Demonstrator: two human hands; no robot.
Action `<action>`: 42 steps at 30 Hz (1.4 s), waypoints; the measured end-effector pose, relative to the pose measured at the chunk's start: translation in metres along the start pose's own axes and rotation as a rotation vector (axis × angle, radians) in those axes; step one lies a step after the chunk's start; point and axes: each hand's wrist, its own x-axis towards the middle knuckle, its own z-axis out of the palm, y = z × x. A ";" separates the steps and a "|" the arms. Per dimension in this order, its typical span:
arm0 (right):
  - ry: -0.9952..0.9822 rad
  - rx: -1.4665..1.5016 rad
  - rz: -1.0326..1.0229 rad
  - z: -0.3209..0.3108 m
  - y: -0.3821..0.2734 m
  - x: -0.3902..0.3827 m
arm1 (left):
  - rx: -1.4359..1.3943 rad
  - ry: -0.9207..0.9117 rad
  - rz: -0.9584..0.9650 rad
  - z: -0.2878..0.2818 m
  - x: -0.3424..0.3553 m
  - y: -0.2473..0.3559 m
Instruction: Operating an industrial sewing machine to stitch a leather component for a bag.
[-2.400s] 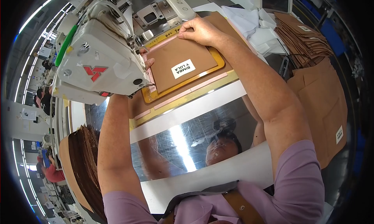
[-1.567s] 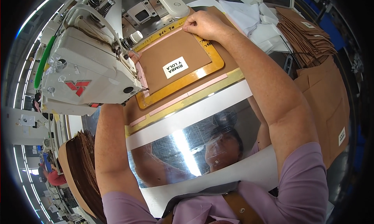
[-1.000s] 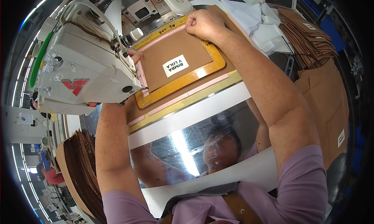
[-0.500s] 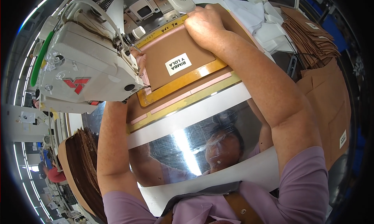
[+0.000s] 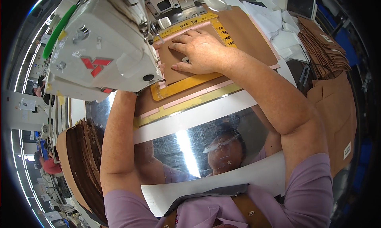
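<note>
My right hand (image 5: 200, 53) lies spread on a brown panel (image 5: 170, 74), palm down, fingers pointing left. It mostly covers a white label (image 5: 185, 60) there. A yellow template frame (image 5: 190, 83) with handwritten marks surrounds the panel, and pink strips (image 5: 184, 31) run along the inner edges. The white sewing machine head (image 5: 119, 49) hides most of my left hand (image 5: 156, 46). Only its fingertips show, apart from one another, touching the panel's left edge. A larger brown piece (image 5: 242, 27) lies under the frame.
Brown pieces are stacked at the far right (image 5: 317, 47) and lower left (image 5: 81, 164). A larger brown sheet (image 5: 335, 117) hangs at the right beside a cutter knife (image 5: 304, 75). White scraps (image 5: 287, 41) lie behind. A reflective metal plate (image 5: 206, 148) is in front of me.
My right hand has come off the frame's far corner, moving nearer and left onto the panel and over its label. The frame and panel appear slightly farther right in view.
</note>
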 end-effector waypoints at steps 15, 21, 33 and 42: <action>0.025 0.005 -0.029 0.013 -0.015 0.011 | -0.637 -0.181 -0.575 -0.044 -0.068 0.048; -0.116 -0.069 0.007 0.005 -0.023 0.015 | -0.454 -0.175 -0.322 -0.058 -0.073 0.093; -0.178 -0.123 0.020 -0.003 -0.025 0.023 | 0.064 -0.212 -0.192 -0.047 -0.054 0.107; -0.212 -0.122 -0.005 -0.010 -0.022 0.025 | -0.042 -0.271 -0.326 -0.047 -0.053 0.126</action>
